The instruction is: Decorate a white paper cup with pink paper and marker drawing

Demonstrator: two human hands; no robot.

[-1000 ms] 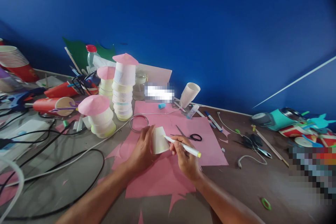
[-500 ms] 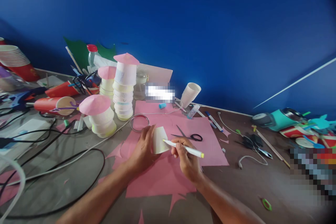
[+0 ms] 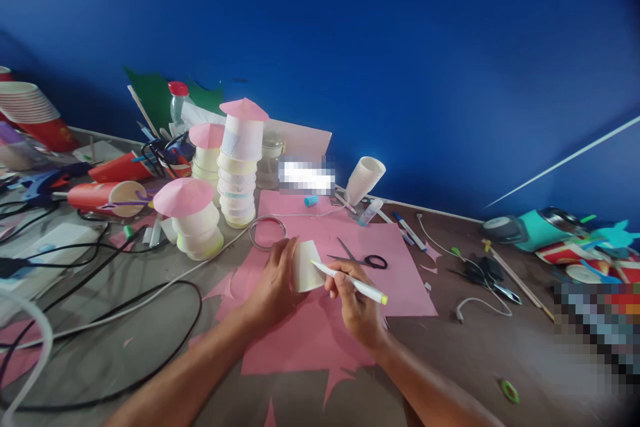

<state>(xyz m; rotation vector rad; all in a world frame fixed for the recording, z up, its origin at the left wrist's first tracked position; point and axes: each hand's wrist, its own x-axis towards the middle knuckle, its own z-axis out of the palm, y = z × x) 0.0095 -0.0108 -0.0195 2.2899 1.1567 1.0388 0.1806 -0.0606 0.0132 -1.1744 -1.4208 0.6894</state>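
Note:
A white paper cup [image 3: 306, 268] with faint yellow marks is gripped in my left hand [image 3: 276, 275], over the pink paper [image 3: 320, 340]. Between the fingers of my right hand [image 3: 356, 303] is a white marker [image 3: 359, 287] with a yellow end; its yellow tip is at the cup's side. Open black-handled scissors [image 3: 367, 260] lie on the pink paper just beyond my right hand. A blue marker cap [image 3: 311, 201] rests near the paper's far edge.
Cup towers with pink cone roofs [image 3: 244, 110] stand at left, near a red paper cup [image 3: 103, 199] and tangled cables [image 3: 165, 290]. Stacked white cups [image 3: 365, 180] lean by the blue wall. At right lie a turquoise bottle [image 3: 537, 230] and a white cable [image 3: 483, 300].
The marker tip has moved slightly up along the cup's side. Both hands keep their holds, and the whole view has shifted a little.

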